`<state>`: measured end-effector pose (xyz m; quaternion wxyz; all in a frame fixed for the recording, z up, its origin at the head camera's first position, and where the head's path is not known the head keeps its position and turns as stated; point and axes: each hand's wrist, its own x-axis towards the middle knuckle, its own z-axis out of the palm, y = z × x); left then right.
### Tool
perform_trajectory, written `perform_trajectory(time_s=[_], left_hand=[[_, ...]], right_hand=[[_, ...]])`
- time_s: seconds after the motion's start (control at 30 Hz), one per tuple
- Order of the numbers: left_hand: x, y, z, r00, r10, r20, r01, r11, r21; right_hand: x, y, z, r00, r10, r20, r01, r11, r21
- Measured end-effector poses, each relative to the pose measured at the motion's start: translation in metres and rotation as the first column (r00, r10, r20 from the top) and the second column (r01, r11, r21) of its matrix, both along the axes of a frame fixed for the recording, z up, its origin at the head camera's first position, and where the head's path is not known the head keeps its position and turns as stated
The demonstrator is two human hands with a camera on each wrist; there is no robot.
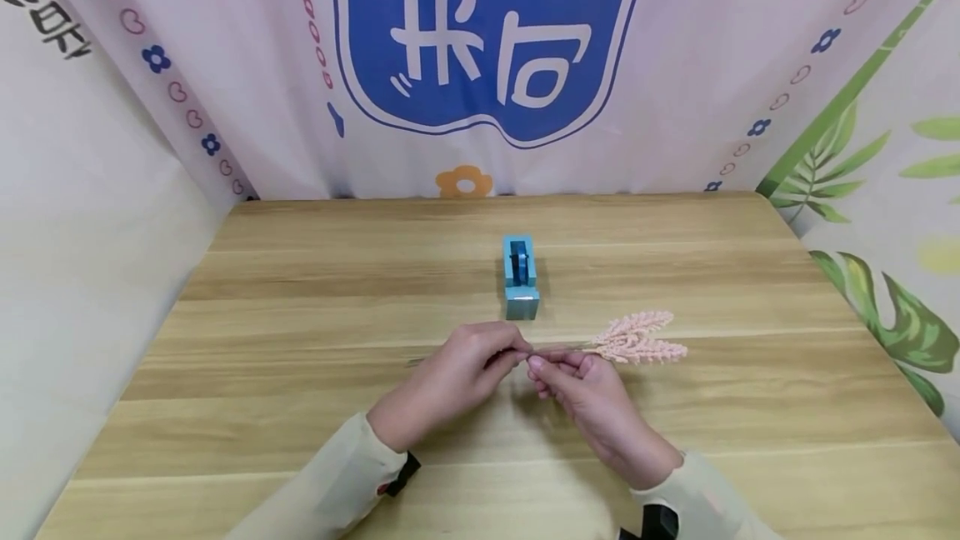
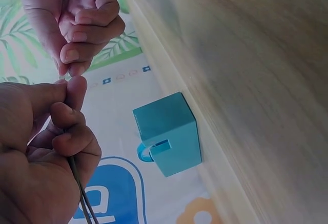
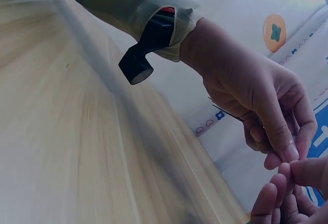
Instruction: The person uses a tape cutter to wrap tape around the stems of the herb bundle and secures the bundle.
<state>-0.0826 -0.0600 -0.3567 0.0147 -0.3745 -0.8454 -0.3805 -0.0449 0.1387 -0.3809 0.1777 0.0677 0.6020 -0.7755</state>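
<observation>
Nearest, two pale sleeves (image 1: 330, 477) are seen at the lower edge, with a dark wrist mount worn at each cuff. Beyond them, the left grip (image 1: 461, 365) is closed on the stems (image 2: 76, 172), which are passed under its curled fingers and let out past the palm. The right grip (image 1: 588, 394) is drawn narrow, the stems apparently pinched between thumb and forefinger, its fingertips set against those of the left. A small pale speck is caught between them in the left wrist view; whether it is tape cannot be told. The step in hand is judged to be the fastening of the stems at this one spot; for the next move, the bundle needs to be kept steady by one grip while the join is worked by the other. The pink flowers (image 1: 637, 338) are left free, just beyond the right grip on its outer side, close over the tabletop (image 1: 300, 407). Farther off, a blue dispenser (image 1: 521, 303) is stood apart from both grips, untouched. Behind everything, a printed cloth (image 1: 255, 82) is hung.
</observation>
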Motion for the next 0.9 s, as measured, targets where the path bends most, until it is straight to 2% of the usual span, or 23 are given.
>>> perform_trajectory(time_s=[0.37,0.6,0.7,0.77,0.83,0.9], left_hand=[[-0.0001,0.0027,0.0009,1.0,0.008,0.026,-0.007,0.999,-0.034],[-0.0001,0.0044,0.0021,0.999,0.005,0.034,-0.003,0.998,-0.056],[-0.0003,0.0045,0.0022,0.999,0.011,0.035,-0.009,0.998,-0.06],[0.0001,0.0041,0.0023,0.999,0.012,0.033,-0.01,0.998,-0.061],[0.0,0.0034,0.0018,1.0,0.013,0.026,-0.011,0.998,-0.063],[0.0002,0.003,0.0017,1.0,0.014,0.023,-0.012,0.998,-0.063]], right_hand=[[0.0004,0.0018,-0.0016,1.0,0.014,-0.006,-0.014,1.0,0.012],[0.0012,0.0042,-0.0002,0.999,0.048,-0.004,-0.048,0.997,0.065],[0.001,0.0054,-0.0012,0.994,0.109,-0.013,-0.107,0.988,0.107],[0.0012,0.0062,-0.0022,0.984,0.177,-0.027,-0.172,0.976,0.136],[0.0021,0.0068,-0.003,0.964,0.262,-0.051,-0.252,0.955,0.158],[0.0037,0.0067,-0.0023,0.933,0.352,-0.073,-0.335,0.924,0.184]])
